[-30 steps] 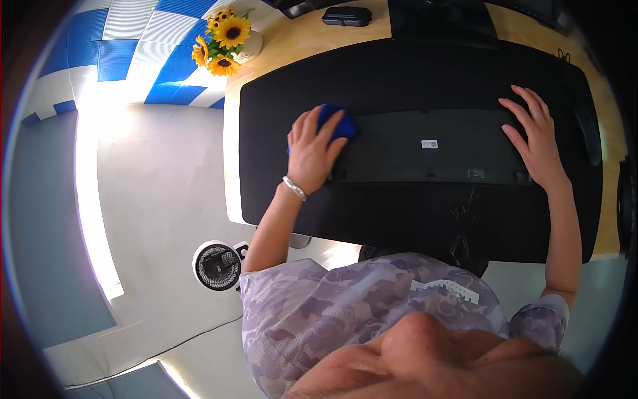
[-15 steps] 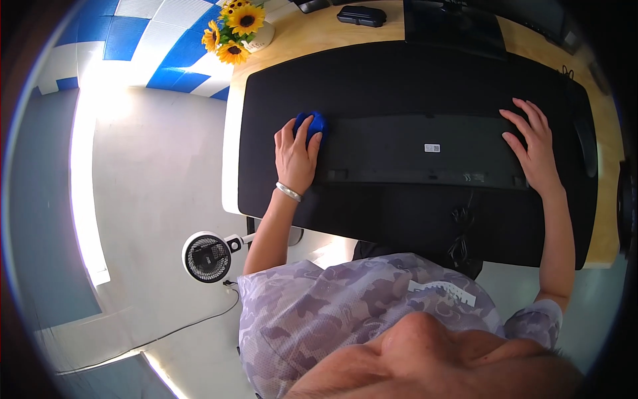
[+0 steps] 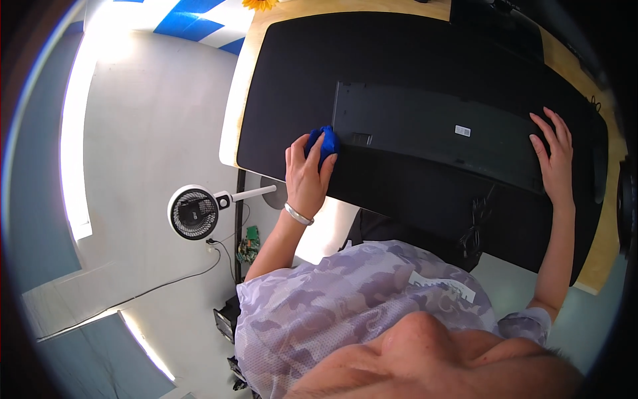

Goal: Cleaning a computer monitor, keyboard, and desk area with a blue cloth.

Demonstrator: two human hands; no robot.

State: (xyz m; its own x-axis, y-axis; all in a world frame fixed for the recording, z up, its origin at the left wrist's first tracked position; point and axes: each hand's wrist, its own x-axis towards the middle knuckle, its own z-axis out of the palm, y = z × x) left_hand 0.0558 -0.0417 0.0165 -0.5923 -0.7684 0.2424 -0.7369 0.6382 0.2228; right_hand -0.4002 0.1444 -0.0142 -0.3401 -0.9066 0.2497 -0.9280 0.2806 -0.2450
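A black keyboard [image 3: 412,126] lies underside up on the black desk mat [image 3: 292,73], a small white label facing me. My left hand [image 3: 307,174], with a silver bracelet at the wrist, is closed on a bunched blue cloth [image 3: 324,143] beside the keyboard's left end. My right hand [image 3: 555,156] rests at the keyboard's right end, fingers spread and nothing gripped. From the keyboard's near edge a black cable [image 3: 473,223] runs toward me and lies in a bundle close to the mat's near edge.
A wooden desk [image 3: 230,126] carries the mat. A monitor stand [image 3: 498,30] rises at the back right. Left of the desk stands a white fan [image 3: 193,213], its cord along the floor. A green circuit board [image 3: 250,245] sits below the desk's left side. Yellow flowers [image 3: 259,4] show at the top.
The view has shifted and turned. My left hand with the cloth has moved nearer to me along the keyboard's left end, uncovering its far left corner. My right hand stays at the right end.
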